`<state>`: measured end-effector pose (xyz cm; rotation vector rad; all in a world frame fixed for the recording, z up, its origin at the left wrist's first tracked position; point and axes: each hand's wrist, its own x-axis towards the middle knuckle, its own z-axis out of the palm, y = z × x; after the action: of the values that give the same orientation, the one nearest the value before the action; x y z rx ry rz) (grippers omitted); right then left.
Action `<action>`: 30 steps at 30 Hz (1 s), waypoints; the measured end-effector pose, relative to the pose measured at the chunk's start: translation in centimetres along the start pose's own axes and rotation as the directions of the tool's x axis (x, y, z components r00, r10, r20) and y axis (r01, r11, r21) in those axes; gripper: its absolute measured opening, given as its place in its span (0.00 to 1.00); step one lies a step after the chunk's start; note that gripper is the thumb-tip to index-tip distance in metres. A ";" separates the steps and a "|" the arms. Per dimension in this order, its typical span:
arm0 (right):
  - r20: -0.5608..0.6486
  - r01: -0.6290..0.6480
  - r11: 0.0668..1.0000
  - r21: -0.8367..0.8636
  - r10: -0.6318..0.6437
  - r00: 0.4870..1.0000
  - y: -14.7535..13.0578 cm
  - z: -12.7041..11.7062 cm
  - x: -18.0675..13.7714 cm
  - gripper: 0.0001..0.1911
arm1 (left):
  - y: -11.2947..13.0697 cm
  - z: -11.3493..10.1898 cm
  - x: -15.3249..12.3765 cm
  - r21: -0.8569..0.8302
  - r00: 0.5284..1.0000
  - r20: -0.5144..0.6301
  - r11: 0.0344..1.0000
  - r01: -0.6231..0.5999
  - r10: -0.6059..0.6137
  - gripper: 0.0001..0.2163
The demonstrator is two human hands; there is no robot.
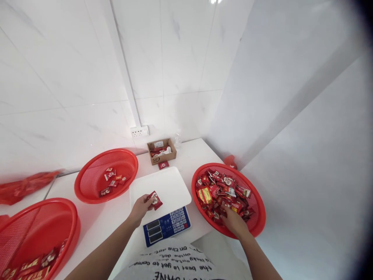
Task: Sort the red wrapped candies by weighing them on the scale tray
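My left hand [141, 210] pinches a small red packet [155, 200] with white lettering, held over the white pan [171, 182] of a weighing scale. Below the pan shows the scale's blue keypad panel [167, 226]. My right hand [231, 221] reaches into a round red plastic basket [260, 210] on the right. Many small red wrapped packets [214, 190] fill that basket, with a yellow one [204, 195] among them. The fingertips of my right hand are sunk among the packets, so what they grip, if anything, is hidden.
A second red basket [84, 175] with a few packets stands left of the scale; a third [70, 212] is at the lower left. Behind the scale sit a small cardboard box [166, 158] and a loose red packet [163, 165]. A red plastic bag [26, 186] lies at far left.
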<state>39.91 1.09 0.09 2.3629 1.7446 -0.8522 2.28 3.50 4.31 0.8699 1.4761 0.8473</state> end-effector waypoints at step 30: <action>-0.049 0.065 0.997 0.050 -0.063 0.997 2.0 0.1 1.5 0.20 | 1.2 -7.3 2.8 -0.656 0.884 -0.296 0.750 0.087 -0.361 0.07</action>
<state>41.95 1.65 -1.21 2.3895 1.8478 -0.8669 -5.13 6.36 4.61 -0.0112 1.4595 1.2834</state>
